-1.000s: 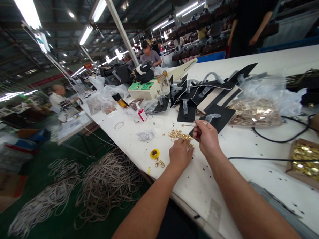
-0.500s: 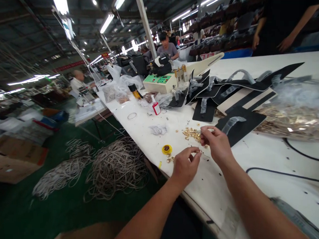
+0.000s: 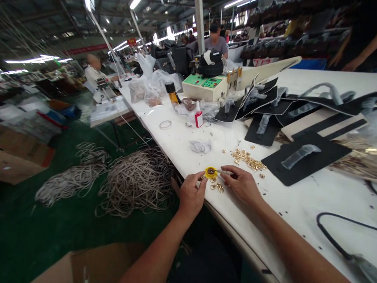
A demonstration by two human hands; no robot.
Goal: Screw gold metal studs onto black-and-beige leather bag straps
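My right hand [image 3: 242,184] pinches a thin screwdriver [image 3: 225,172] with a pale handle. Its dark tip reaches into a small round yellow dish [image 3: 210,173], where small dark pieces lie, too small to name. Left of the dish, my left hand [image 3: 191,193] is closed at thumb and forefinger. Between those fingertips a small gold-coloured metal fitting [image 3: 202,177] shows in part. Several loose gold fittings [image 3: 219,187] lie on the white table just in front of the dish. A larger heap of gold fittings [image 3: 248,159] is spread beyond my right hand.
Black panels with wrapped handles [image 3: 305,158] lie at the right. Farther back are a red-and-white bottle [image 3: 198,116], a yellow bottle with a black cap [image 3: 173,93] and a green-topped machine [image 3: 205,86]. A black cable [image 3: 321,224] lies at right; tangled cords [image 3: 134,183] cover the floor left.
Both hands have moved left, away from the big gold heap to the yellow dish. The screwdriver's tip is now in the dish. The view has turned somewhat left.
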